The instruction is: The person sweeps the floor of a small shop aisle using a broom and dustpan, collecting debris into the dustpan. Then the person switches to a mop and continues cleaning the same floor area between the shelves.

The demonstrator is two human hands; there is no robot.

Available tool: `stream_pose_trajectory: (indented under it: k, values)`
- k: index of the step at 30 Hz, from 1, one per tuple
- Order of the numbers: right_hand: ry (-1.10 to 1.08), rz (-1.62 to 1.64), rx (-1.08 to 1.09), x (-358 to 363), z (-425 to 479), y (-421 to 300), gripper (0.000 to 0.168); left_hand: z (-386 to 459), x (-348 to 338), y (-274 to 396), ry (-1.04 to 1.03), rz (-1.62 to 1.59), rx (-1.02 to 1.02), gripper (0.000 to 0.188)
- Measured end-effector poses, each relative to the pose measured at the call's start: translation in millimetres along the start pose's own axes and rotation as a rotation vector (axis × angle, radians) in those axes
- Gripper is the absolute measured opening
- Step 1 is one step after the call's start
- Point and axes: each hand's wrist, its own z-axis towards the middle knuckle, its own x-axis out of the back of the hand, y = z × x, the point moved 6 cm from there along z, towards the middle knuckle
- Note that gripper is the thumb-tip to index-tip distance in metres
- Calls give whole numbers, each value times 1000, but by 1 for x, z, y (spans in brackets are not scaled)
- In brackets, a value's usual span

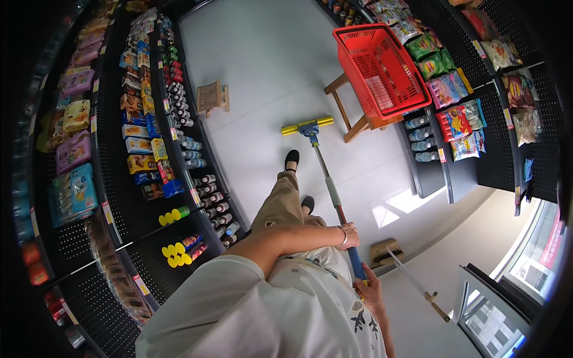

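A sponge mop (pixel 331 190) with a yellow double sponge and a blue-grey head (pixel 309 129) slants across the view, its head on the pale tiled floor. My left hand (pixel 349 235), with a bracelet at the wrist, reaches across my body and grips the shaft at the top of its blue section. Lower down, my right hand (pixel 370 288) is wrapped around the handle near its yellow end. Its palm side is partly hidden. My feet in dark shoes (pixel 292 156) stand left of the shaft, one ahead of the other.
A red shopping basket (pixel 380 71) rests on a wooden stool (pixel 353 127) beyond the mop head. A small wooden stool (pixel 212 98) stands by the left shelves (pixel 114 179). Snack shelves (pixel 492 165) line the right; a long-handled dustpan (pixel 386 253) is by the wall.
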Motion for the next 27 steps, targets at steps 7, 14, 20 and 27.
stream_pose_trajectory:
  k: [7, 14, 20, 27]
  values:
    - [0, -67, 38, -41, 49, -54, 54, -21, 34, -72, -56, 43, 141, 9]
    - [-51, 62, 62, -107, 141, -109, 56, -70, 76, -185, 132, 120, 358, 8]
    - [-131, 122, 51, -200, 206, -200, 57, -142, 161, -279, 337, 137, 535, 17]
    - [-151, 123, 53, -276, 272, -267, 57, -192, 207, -360, 427, 175, 614, 15]
